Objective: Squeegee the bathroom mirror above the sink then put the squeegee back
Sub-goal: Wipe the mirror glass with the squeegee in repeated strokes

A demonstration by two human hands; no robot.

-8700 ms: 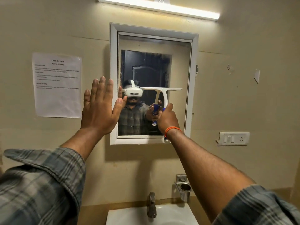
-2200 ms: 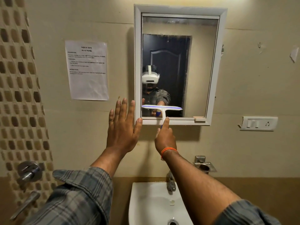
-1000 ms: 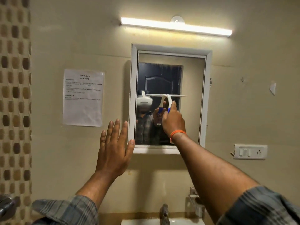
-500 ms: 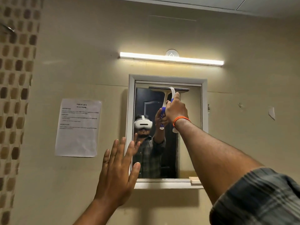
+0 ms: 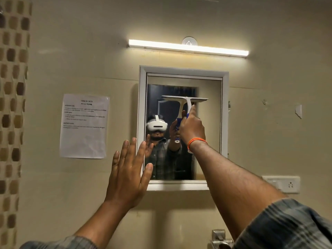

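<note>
The white-framed mirror (image 5: 206, 123) hangs on the beige wall at centre. My right hand (image 5: 192, 128) grips the blue handle of the white squeegee (image 5: 186, 101), index finger stretched up along its neck. Its blade lies level against the glass, about a third of the way down the mirror. My left hand (image 5: 128, 175) is raised flat with fingers spread, in front of the mirror frame's lower left corner and the wall beside it. The glass reflects a person in a white headset.
A lit tube light (image 5: 188, 48) runs above the mirror. A printed sheet (image 5: 84, 125) is taped to the wall at left, beside mosaic tiles (image 5: 12, 105). A switch plate (image 5: 285, 184) sits at right. A metal holder (image 5: 220, 239) shows at the bottom edge.
The squeegee has come down from the mirror's top edge to about a third of the way down the glass. The view tilted slightly downward. My left hand stays raised flat.
</note>
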